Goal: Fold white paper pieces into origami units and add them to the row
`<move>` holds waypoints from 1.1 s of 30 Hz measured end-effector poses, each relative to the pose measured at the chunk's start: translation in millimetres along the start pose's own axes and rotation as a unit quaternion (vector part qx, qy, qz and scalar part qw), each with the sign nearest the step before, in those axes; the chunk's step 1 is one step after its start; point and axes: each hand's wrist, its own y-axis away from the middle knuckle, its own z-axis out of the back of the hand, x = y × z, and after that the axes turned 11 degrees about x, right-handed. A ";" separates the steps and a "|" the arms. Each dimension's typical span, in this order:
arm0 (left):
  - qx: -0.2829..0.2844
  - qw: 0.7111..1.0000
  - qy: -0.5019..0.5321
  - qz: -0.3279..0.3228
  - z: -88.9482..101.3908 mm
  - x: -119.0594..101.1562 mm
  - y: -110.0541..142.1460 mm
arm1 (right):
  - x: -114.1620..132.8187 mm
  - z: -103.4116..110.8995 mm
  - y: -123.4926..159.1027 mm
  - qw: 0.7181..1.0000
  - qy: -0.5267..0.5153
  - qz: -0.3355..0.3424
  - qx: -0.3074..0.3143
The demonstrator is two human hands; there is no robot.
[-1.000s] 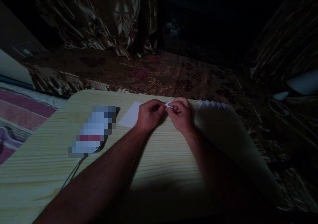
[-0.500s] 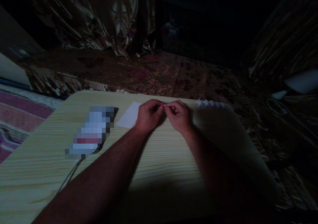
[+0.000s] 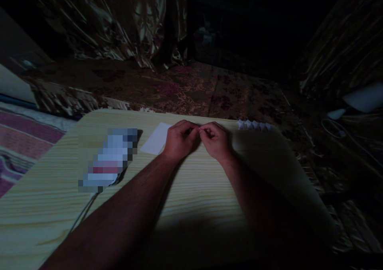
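Left of your left hand (image 3: 181, 141), a blurred-out block (image 3: 109, 158) trails a cord (image 3: 79, 213) across the counter (image 3: 203, 186). Just beside that hand, partly hidden by it, lies the paper (image 3: 154, 139), its long axis slanting away and rightward. Your hands meet at the fingertips, seemingly pinching a tiny bit (image 3: 198, 129), equally near both; its axis you can't tell. Right of your right hand (image 3: 216, 141), five stars (image 3: 255, 125) sit in a row, apart, blocking neither.

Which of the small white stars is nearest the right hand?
The leftmost star in the row; the other four stars lie farther right, each farther from the right hand.
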 end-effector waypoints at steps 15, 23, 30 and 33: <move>0.000 0.984 0.146 0.099 -4.3 6.9 -1.8 | -7.6 -6.3 0.2 0.997 -0.045 -0.063 0.000; -0.016 0.977 0.180 0.115 -2.2 9.1 -3.4 | -4.5 -5.0 -1.9 0.987 -0.123 -0.107 0.002; -0.018 0.969 0.205 0.136 -1.3 6.6 -3.9 | -7.7 -5.6 -4.7 0.980 -0.148 -0.133 -0.006; -0.020 0.963 0.224 0.150 -0.9 6.6 -4.2 | -10.8 -5.6 -6.4 0.974 -0.176 -0.139 -0.031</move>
